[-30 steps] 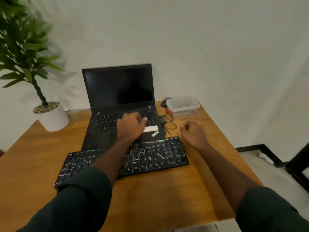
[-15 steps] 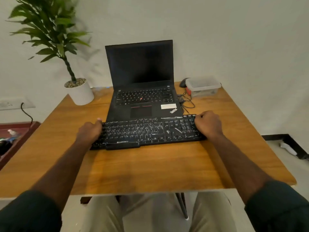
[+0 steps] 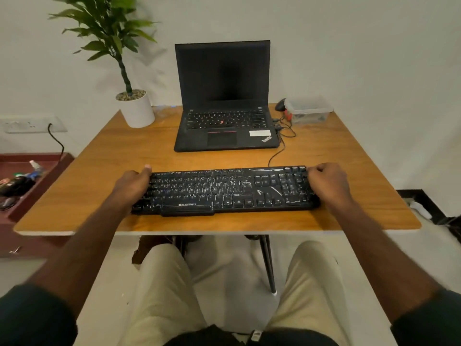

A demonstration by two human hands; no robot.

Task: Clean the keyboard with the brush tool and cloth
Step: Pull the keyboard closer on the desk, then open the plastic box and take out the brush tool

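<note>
A black keyboard (image 3: 224, 189) under a glossy plastic cover lies across the near half of the wooden table (image 3: 99, 156). My left hand (image 3: 132, 183) grips its left end, thumb along the far edge. At the right end my right hand (image 3: 326, 181) grips the keyboard with curled fingers. Its cable runs back toward the laptop. No brush or cloth shows in this view.
An open black laptop (image 3: 224, 96) stands behind the keyboard. A clear lidded plastic box (image 3: 308, 109) and a dark mouse (image 3: 280, 104) sit at the back right. A potted plant (image 3: 136, 106) is at the back left. A low red shelf (image 3: 25, 181) holds clutter at the left.
Both hands took hold of the keyboard's ends and drew it toward the table's near edge, away from the laptop. The camera pulled back and my legs came into view.
</note>
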